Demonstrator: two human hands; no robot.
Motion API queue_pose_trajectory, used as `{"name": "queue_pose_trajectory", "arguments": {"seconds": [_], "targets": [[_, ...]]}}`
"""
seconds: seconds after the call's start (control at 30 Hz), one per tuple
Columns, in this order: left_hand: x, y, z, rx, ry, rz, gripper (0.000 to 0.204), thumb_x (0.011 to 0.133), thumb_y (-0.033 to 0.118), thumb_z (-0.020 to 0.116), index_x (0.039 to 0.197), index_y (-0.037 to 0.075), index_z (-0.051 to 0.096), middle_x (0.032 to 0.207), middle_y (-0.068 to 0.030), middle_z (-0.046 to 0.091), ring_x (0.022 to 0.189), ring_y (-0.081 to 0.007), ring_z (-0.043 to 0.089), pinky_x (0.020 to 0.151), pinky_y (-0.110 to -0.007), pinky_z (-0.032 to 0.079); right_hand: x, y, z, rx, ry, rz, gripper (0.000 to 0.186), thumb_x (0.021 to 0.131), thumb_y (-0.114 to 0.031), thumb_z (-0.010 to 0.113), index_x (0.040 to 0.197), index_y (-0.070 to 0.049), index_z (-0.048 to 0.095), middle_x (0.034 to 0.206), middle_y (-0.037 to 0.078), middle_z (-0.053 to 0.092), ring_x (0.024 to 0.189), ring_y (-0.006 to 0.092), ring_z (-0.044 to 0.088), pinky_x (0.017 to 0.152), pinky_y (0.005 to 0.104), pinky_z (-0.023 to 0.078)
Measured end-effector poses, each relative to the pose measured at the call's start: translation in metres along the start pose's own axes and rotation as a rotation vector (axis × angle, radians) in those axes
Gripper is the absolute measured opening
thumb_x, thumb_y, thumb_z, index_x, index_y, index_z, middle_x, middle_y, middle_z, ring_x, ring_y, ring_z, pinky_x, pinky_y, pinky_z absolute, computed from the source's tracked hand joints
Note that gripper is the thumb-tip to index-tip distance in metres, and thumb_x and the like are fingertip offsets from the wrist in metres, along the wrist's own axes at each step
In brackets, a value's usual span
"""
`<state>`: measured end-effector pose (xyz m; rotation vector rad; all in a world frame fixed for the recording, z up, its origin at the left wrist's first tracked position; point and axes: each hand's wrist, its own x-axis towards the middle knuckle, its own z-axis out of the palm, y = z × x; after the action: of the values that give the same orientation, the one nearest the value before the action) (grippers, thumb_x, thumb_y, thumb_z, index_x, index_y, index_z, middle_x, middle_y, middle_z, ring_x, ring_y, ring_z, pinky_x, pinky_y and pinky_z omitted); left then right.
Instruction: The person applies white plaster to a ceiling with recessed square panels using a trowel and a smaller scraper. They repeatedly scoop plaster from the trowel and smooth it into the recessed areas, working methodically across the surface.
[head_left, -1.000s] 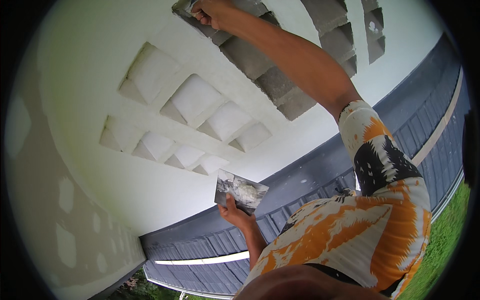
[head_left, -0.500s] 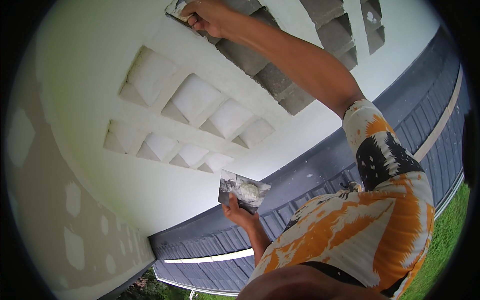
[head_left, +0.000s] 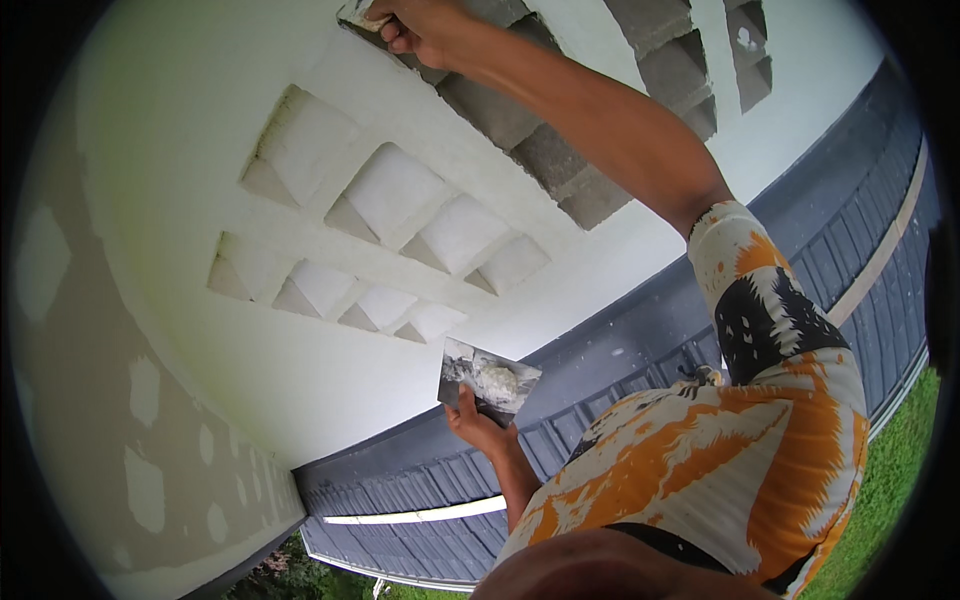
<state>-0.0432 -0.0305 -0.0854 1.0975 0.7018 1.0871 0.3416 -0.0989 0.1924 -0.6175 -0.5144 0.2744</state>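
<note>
My right hand (head_left: 416, 32) is raised at the top of the view, fingers closed on a scraper (head_left: 360, 16) with pale plaster on it, held at the left edge of a column of rough grey block recesses (head_left: 492, 98). My left hand (head_left: 476, 428) is lower in the middle, gripping a square metal plate (head_left: 450, 362) that carries a lump of whitish plaster (head_left: 497, 382). Left of the rough column, smooth white square recesses (head_left: 382, 185) are set in the white wall (head_left: 340, 390). The scraper's blade is partly hidden by my fingers and the wall edge.
A dark grey tiled roof (head_left: 410, 542) with a pale strip (head_left: 415, 514) runs below the wall and curves up the right side. A board soffit or wall (head_left: 90, 400) with white patches is at the left. Grass (head_left: 890, 480) and foliage (head_left: 290, 570) show beyond the roof.
Since one second ago my left hand and the plate sit slightly further right in the view. My right hand shifted a little left, then back slightly. Both still hold their tools.
</note>
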Motion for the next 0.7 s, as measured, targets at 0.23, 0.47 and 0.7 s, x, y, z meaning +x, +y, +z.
{"name": "queue_pose_trajectory", "arguments": {"seconds": [0.23, 0.47, 0.7], "targets": [[0.007, -0.008, -0.004, -0.010, -0.015, -0.017, 0.027, 0.089, 0.009, 0.058, 0.113, -0.005, 0.058, 0.102, -0.0142, 0.066, 0.085, -0.0246, 0.068, 0.073, -0.037, 0.058, 0.037, -0.001, -0.045, 0.105, 0.125, 0.202, 0.021, 0.090, -0.018, 0.054, 0.070, -0.010, 0.054, 0.055, 0.000, 0.046, 0.041, 0.0109, 0.037, 0.038, 0.0256, 0.024], [-0.001, 0.001, 0.004, -0.042, -0.003, -0.036, 0.022, 0.089, 0.005, 0.056, 0.109, -0.004, 0.061, 0.098, -0.0120, 0.067, 0.081, -0.0197, 0.068, 0.070, -0.032, 0.058, 0.084, 0.012, -0.036, 0.269, -0.080, 0.389, 0.028, 0.090, -0.020, 0.054, 0.064, -0.012, 0.047, 0.048, -0.002, 0.042, 0.035, 0.0088, 0.033, 0.036, 0.0250, 0.025], [-0.001, 0.001, 0.008, -0.034, -0.003, -0.054, 0.023, 0.089, 0.006, 0.056, 0.110, -0.004, 0.061, 0.097, -0.0122, 0.067, 0.081, -0.0196, 0.068, 0.069, -0.032, 0.057, 0.086, -0.019, -0.041, 0.562, -0.245, 0.441, 0.030, 0.093, -0.021, 0.049, 0.065, -0.010, 0.047, 0.046, -0.004, 0.039, 0.034, 0.0085, 0.032, 0.033, 0.0262, 0.025]]}}
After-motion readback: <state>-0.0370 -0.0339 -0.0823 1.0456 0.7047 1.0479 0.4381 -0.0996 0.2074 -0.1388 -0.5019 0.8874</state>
